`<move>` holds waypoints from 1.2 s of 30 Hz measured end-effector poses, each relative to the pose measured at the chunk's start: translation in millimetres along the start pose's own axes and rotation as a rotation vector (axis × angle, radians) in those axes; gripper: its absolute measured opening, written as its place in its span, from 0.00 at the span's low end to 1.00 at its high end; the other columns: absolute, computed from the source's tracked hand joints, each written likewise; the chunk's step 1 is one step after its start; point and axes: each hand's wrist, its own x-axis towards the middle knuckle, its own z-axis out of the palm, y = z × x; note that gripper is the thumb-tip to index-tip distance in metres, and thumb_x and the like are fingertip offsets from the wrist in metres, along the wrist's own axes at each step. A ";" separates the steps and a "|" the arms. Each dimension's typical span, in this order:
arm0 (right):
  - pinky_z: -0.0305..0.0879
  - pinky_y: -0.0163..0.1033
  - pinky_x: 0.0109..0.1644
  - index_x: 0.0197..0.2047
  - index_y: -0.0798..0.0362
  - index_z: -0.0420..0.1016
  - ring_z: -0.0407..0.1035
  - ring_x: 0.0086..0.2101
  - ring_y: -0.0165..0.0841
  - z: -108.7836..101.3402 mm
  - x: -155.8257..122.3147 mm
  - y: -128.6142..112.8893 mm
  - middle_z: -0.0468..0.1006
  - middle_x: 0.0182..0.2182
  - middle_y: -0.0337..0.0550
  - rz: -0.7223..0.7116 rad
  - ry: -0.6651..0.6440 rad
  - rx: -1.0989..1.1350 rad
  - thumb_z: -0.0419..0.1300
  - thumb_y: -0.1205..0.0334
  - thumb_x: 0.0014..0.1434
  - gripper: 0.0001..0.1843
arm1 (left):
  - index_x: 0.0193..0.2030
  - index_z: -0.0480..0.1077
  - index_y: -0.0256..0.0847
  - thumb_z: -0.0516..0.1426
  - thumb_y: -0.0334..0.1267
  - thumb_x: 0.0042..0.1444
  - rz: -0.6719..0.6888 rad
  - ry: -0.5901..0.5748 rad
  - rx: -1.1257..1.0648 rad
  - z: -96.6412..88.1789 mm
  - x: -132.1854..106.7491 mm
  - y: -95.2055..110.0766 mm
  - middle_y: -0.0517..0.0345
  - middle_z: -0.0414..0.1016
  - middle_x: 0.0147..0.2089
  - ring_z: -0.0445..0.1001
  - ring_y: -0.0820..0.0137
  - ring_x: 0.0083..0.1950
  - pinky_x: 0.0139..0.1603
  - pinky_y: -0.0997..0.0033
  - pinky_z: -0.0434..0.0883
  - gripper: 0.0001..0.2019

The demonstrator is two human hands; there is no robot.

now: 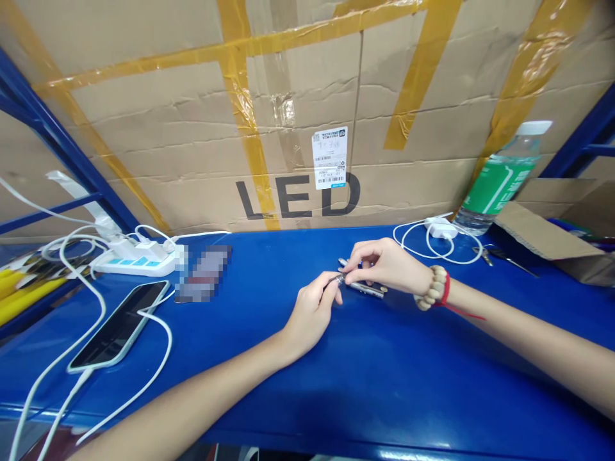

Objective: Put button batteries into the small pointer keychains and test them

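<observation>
My left hand (312, 314) is closed in a pinch over the blue shelf (403, 384), its fingertips around a small dark metallic piece (341, 279). From the right, my right hand (384, 262), with a beaded bracelet and red string at the wrist, pinches the same piece, so the fingertips of both hands nearly meet. The piece is mostly covered by fingers, and its kind is unclear. Just below my right hand lies a slim silver tube (368, 290), pen-like in shape. Another silver end (343, 262) shows behind the right fingers.
A large taped cardboard box (298, 83) forms the back. At left are a charging phone (120, 326), a pixelated flat item (204, 275), a power strip (139, 261) and loose cables. Rightward stand a water bottle (500, 179), a charger (439, 227), keys (485, 257) and an open carton (552, 243).
</observation>
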 end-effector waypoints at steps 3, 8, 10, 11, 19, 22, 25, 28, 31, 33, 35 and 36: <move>0.57 0.31 0.21 0.27 0.57 0.77 0.61 0.19 0.23 -1.1 0.8 2.8 0.72 0.23 0.38 0.045 -0.037 0.083 0.66 0.53 0.45 0.14 | 0.38 0.64 0.40 0.43 0.37 0.62 0.001 -0.018 -0.019 -0.3 -0.4 -0.8 0.63 0.68 0.28 0.66 0.73 0.31 0.35 0.76 0.63 0.10; 0.56 0.31 0.22 0.24 0.57 0.76 0.61 0.21 0.24 0.7 -1.3 -0.8 0.70 0.23 0.38 0.013 -0.026 0.094 0.67 0.55 0.43 0.13 | 0.34 0.59 0.40 0.45 0.36 0.62 0.001 -0.028 -0.104 -1.5 -2.1 0.6 0.64 0.67 0.28 0.64 0.75 0.30 0.35 0.76 0.61 0.07; 0.57 0.32 0.23 0.23 0.57 0.76 0.61 0.21 0.25 1.5 -2.8 -3.2 0.69 0.23 0.38 -0.007 -0.022 0.086 0.67 0.55 0.44 0.13 | 0.33 0.58 0.41 0.45 0.35 0.62 0.002 -0.037 -0.121 -1.7 -2.5 1.2 0.64 0.66 0.27 0.63 0.75 0.29 0.34 0.76 0.60 0.07; 0.57 0.32 0.23 0.22 0.57 0.75 0.61 0.22 0.25 1.7 -3.5 -4.3 0.69 0.23 0.38 -0.018 -0.021 0.082 0.67 0.54 0.44 0.13 | 0.32 0.57 0.41 0.45 0.35 0.62 0.003 -0.044 -0.125 -1.7 -2.7 1.4 0.64 0.65 0.27 0.63 0.75 0.29 0.34 0.76 0.60 0.07; 0.58 0.33 0.24 0.22 0.56 0.76 0.62 0.22 0.26 1.6 -6.6 -6.7 0.68 0.23 0.39 -0.083 -0.029 0.027 0.66 0.49 0.45 0.17 | 0.31 0.58 0.40 0.47 0.34 0.60 0.014 -0.073 -0.128 -2.4 -2.1 -1.0 0.62 0.67 0.28 0.65 0.74 0.29 0.34 0.75 0.61 0.06; 0.56 0.32 0.23 0.22 0.56 0.76 0.61 0.21 0.25 2.7 -8.0 -5.2 0.68 0.22 0.39 -0.082 -0.029 0.014 0.65 0.47 0.45 0.18 | 0.31 0.59 0.40 0.48 0.34 0.59 -0.002 -0.061 -0.124 -2.7 -1.9 -0.9 0.62 0.68 0.28 0.66 0.73 0.29 0.34 0.75 0.61 0.05; 0.55 0.32 0.23 0.22 0.55 0.76 0.59 0.20 0.24 4.4 -9.3 -4.3 0.68 0.23 0.38 -0.063 -0.021 0.000 0.64 0.46 0.46 0.18 | 0.30 0.60 0.40 0.49 0.34 0.58 -0.009 -0.049 -0.114 -2.6 -1.6 -0.9 0.61 0.69 0.28 0.67 0.73 0.30 0.34 0.76 0.61 0.06; 0.53 0.32 0.23 0.22 0.54 0.76 0.58 0.21 0.24 6.7 -9.7 -4.1 0.68 0.22 0.37 -0.042 0.003 -0.044 0.64 0.46 0.47 0.18 | 0.30 0.60 0.39 0.49 0.33 0.58 -0.014 -0.023 -0.113 -2.1 -0.7 -1.6 0.61 0.69 0.28 0.68 0.73 0.31 0.33 0.76 0.62 0.06; 0.51 0.32 0.23 0.21 0.54 0.75 0.58 0.21 0.24 9.7 -9.6 -3.9 0.68 0.22 0.37 -0.005 0.030 -0.071 0.64 0.48 0.47 0.17 | 0.30 0.61 0.39 0.50 0.33 0.57 -0.025 0.017 -0.093 -1.7 0.3 -2.6 0.62 0.68 0.27 0.68 0.73 0.30 0.32 0.76 0.62 0.05; 0.51 0.31 0.23 0.21 0.54 0.75 0.58 0.21 0.24 12.1 -9.5 -3.5 0.68 0.22 0.36 0.028 0.037 -0.072 0.64 0.49 0.48 0.16 | 0.30 0.62 0.39 0.51 0.33 0.57 -0.029 0.041 -0.074 -1.6 0.5 -3.1 0.62 0.67 0.26 0.68 0.73 0.29 0.32 0.77 0.62 0.05; 0.51 0.31 0.23 0.20 0.54 0.74 0.58 0.21 0.23 14.7 -9.3 -2.8 0.68 0.22 0.36 0.068 0.038 -0.062 0.63 0.50 0.48 0.16 | 0.29 0.62 0.38 0.52 0.33 0.56 -0.035 0.057 -0.062 -1.7 0.5 -3.7 0.62 0.68 0.27 0.68 0.73 0.30 0.32 0.77 0.62 0.05; 0.51 0.31 0.22 0.20 0.54 0.73 0.58 0.21 0.23 16.0 -9.2 -2.5 0.68 0.22 0.36 0.089 0.039 -0.056 0.63 0.51 0.48 0.16 | 0.29 0.62 0.38 0.52 0.33 0.56 -0.040 0.063 -0.059 -1.8 0.5 -4.0 0.62 0.68 0.27 0.68 0.73 0.30 0.31 0.77 0.62 0.05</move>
